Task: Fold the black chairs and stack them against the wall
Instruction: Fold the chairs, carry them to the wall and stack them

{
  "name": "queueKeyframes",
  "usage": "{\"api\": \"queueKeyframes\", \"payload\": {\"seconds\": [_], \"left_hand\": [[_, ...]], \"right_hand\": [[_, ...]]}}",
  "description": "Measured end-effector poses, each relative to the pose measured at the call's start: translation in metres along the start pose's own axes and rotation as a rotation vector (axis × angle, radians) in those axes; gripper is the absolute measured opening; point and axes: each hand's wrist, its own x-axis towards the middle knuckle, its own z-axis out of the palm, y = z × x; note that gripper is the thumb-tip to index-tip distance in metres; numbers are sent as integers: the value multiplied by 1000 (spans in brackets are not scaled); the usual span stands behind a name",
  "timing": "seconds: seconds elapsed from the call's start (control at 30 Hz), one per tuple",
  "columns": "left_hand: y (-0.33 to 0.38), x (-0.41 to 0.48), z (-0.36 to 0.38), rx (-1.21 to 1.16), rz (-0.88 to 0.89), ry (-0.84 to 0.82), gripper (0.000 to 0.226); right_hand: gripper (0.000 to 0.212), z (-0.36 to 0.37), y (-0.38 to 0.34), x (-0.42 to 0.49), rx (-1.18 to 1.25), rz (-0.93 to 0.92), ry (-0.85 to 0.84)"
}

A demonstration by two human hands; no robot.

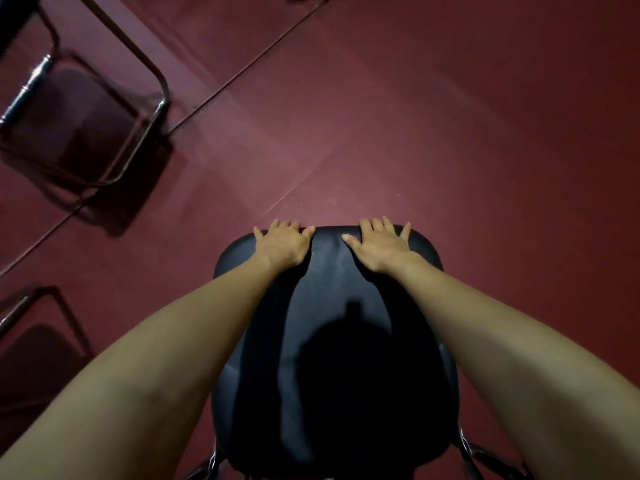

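Right below you, the black chair fills the middle of the view, its padded panel running away from your body toward the red floor, and both your arms are stretched out along it. Your left hand is planted at the far left of that top edge, palm down, fingers spread and reaching the rim. Your right hand mirrors it on the far right, flat and splayed, thumb angled inward. Neither hand is clenched; they press on the padding. Whether the fingertips hook over the rim, you can't tell from up here. That even, wide placement looks deliberate: two hands set apart on the far edge give you balanced leverage to swing the panel and collapse the frame without it twisting. Chrome tubing peeks out at the bottom on both sides, so the chair seems to be standing unfolded on its legs, the fold not yet done. Off to your left a second chair stands open, blurred, and a third chair sits nearer your left elbow, both waiting their turn. No wall is in view, so the stacking spot is somewhere out of sight.
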Motion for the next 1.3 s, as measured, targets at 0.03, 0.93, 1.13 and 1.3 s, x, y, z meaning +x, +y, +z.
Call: {"api": "queueKeyframes", "payload": {"seconds": [0.03, 0.93, 1.13, 1.3], "left_hand": [[0, 6, 4, -7, -38, 29, 55], [21, -201, -35, -10, -165, 133, 57], [25, -283, -49, -28, -134, 142, 53], [24, -329, -52, 10, -115, 73, 55]], "right_hand": [[73, 4, -1, 5, -15, 5, 44], [76, -44, -11, -203, 0, -36, 81], [80, -58, -15, -284, -7, -49, 42], [85, -58, -26, -332, -19, -26, 28]]}}
